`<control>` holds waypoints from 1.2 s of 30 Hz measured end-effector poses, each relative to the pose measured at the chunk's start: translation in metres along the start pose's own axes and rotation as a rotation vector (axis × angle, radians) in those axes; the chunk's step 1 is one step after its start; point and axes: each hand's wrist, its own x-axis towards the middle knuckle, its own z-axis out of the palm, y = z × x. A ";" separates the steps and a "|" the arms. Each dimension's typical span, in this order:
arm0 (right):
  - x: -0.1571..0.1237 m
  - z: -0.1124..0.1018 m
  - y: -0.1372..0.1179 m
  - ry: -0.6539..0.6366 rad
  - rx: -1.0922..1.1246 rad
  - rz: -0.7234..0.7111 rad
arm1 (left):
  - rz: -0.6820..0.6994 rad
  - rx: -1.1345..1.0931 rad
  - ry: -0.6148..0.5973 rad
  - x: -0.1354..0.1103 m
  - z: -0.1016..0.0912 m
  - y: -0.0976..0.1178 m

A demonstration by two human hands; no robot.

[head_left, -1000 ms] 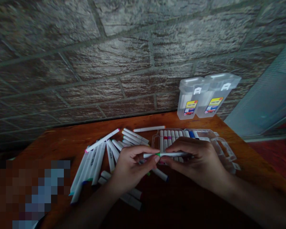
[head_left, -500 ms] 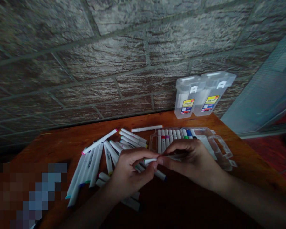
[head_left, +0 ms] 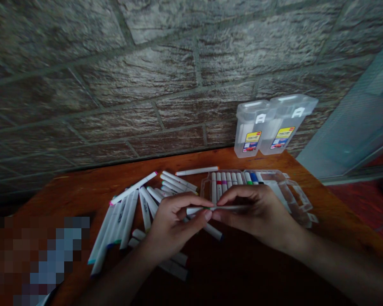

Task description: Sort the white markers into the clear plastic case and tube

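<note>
Largest first, with the marker in hand as the middle of the clock: a rough brick wall (head_left: pixel 166 68) fills everything up at 12. Below it there's a brown wooden table (head_left: pixel 92 180). At about 1 o'clock two clear plastic boxes (head_left: pixel 279 138) with yellow labels stand side by side near the wall. An open clear case (head_left: pixel 272 172) lies flat around 2, with a row of white markers (head_left: pixel 224 187) in it, partly hidden by fingers.

Left hand (head_left: pixel 169 225) is at 8, thumb and index nearly closed in a pinch on one end of the held marker (head_left: pixel 194 210). Right hand (head_left: pixel 264 212), at 3, has the same sort of tight pinch on the other end. The marker's roughly level, with a bit of green around its middle; can't tell if it's capped. Loose markers (head_left: pixel 130 219) fan out mostly toward 9, and an orange-tipped one (head_left: pixel 197 171) sits alone around 11.
</note>
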 end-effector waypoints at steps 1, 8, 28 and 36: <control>0.000 0.000 0.000 0.001 0.024 0.019 | 0.002 -0.001 0.003 -0.001 0.000 0.000; 0.004 -0.003 -0.002 0.008 0.128 0.075 | -0.061 -0.023 0.046 0.000 -0.004 0.000; 0.009 -0.011 -0.003 -0.030 0.500 0.089 | -0.154 -0.612 0.240 0.012 -0.009 0.003; 0.007 -0.012 -0.005 -0.099 0.539 0.007 | -0.125 -0.639 0.227 0.012 -0.009 0.002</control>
